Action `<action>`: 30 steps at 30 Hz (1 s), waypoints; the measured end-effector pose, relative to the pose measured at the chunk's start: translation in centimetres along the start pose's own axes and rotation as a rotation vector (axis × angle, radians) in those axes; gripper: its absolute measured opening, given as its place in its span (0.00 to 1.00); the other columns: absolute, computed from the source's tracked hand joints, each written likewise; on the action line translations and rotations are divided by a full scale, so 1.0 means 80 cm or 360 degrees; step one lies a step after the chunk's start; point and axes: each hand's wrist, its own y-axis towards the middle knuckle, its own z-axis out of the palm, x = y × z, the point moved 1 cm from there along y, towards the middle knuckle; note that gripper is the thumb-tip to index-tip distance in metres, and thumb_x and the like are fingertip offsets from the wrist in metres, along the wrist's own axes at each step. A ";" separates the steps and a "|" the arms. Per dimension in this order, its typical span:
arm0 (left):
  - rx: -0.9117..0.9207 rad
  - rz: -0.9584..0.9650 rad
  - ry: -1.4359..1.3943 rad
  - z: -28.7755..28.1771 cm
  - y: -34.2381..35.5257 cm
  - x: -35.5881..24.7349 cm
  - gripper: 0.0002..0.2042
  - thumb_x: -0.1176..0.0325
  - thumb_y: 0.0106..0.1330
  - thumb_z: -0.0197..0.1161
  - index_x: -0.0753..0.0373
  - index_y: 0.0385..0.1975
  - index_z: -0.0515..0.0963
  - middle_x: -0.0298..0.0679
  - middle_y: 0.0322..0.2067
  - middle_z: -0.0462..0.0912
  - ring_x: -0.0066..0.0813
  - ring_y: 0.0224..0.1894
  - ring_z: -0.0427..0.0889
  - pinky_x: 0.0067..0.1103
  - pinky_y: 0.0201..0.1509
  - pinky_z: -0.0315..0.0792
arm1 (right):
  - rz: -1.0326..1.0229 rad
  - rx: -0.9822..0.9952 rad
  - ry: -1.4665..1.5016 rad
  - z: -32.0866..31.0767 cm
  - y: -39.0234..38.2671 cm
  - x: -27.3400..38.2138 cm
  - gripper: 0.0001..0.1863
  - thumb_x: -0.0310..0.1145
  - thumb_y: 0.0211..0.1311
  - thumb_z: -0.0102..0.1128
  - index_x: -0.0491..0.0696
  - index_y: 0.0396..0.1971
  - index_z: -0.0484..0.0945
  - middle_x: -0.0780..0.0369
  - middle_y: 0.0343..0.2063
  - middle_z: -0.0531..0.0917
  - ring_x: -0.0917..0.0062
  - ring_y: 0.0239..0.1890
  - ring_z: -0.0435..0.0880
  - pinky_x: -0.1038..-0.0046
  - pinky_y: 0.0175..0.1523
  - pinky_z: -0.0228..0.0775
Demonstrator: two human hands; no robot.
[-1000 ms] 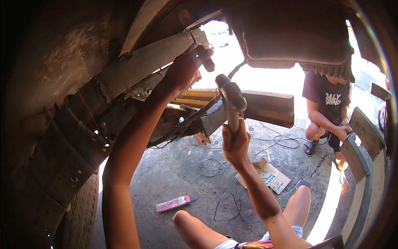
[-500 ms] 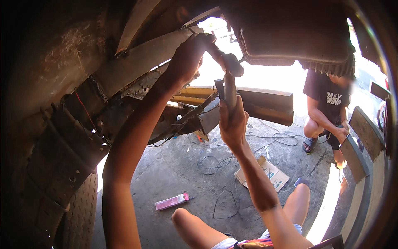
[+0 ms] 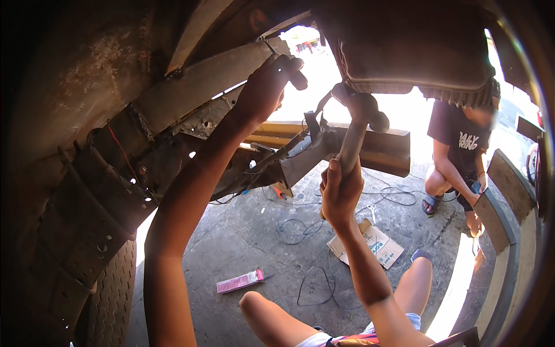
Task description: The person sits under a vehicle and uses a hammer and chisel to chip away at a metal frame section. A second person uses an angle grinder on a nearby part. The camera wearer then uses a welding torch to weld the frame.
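Observation:
Raised high, my left hand (image 3: 266, 87) is wrapped round a short rod-shaped tool (image 3: 298, 80) with a thick dark butt. A thin shaft comes out past my fingers toward the grey metal beam (image 3: 225, 66); whether it is a chisel or a screwdriver cannot be told. My right hand (image 3: 342, 191) grips a hammer (image 3: 351, 144) by its handle. The dark, rounded hammer head is up, to the right of the left-hand tool and apart from it. Behind the hammer is a bracketed metal bar (image 3: 376, 151).
Dark vehicle bodywork and a tyre (image 3: 113, 295) stand at the left. A dark ribbed housing (image 3: 404, 52) hangs overhead. On the concrete lie a pink-and-white packet (image 3: 240, 281), flattened cardboard (image 3: 376, 246), scissors (image 3: 372, 213) and loose cables. Another person (image 3: 459, 144) crouches at right beside curved metal pieces (image 3: 494, 214).
The hammer has swung right and slightly down, away from the left-hand tool, whose butt now shows. My left hand has shifted slightly down and right.

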 end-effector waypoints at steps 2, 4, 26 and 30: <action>0.0040 -0.0269 -0.0025 -0.002 0.003 0.004 0.15 0.53 0.73 0.52 0.57 0.40 0.80 0.29 0.25 0.77 0.16 0.16 0.65 0.18 0.29 0.69 | -0.0013 -0.0040 0.0029 0.003 -0.002 0.001 0.17 0.42 0.72 0.56 0.41 0.36 0.69 0.57 0.18 0.76 0.68 0.19 0.81 0.69 0.26 0.69; 0.0069 -0.0347 -0.0014 -0.003 0.005 0.007 0.16 0.52 0.72 0.52 0.58 0.39 0.80 0.29 0.23 0.74 0.16 0.16 0.65 0.18 0.28 0.69 | -0.0120 -0.0027 0.0126 0.005 -0.003 0.002 0.17 0.41 0.73 0.55 0.41 0.40 0.68 0.65 0.16 0.71 0.83 0.16 0.70 0.79 0.21 0.60; 0.0116 0.0488 0.0682 -0.005 -0.005 0.009 0.26 0.88 0.57 0.56 0.59 0.56 0.74 0.44 0.48 0.81 0.44 0.49 0.81 0.32 0.53 0.77 | -0.0105 0.0097 -0.0079 0.015 -0.007 0.020 0.16 0.41 0.72 0.55 0.42 0.37 0.70 0.64 0.16 0.75 0.83 0.17 0.75 0.75 0.23 0.66; 0.0132 0.0009 0.0342 -0.006 0.000 0.001 0.21 0.82 0.60 0.55 0.59 0.54 0.75 0.41 0.42 0.81 0.39 0.42 0.78 0.30 0.48 0.77 | -0.0139 0.0065 -0.0089 0.014 -0.001 0.016 0.15 0.40 0.72 0.55 0.42 0.37 0.70 0.65 0.15 0.74 0.85 0.16 0.74 0.77 0.22 0.65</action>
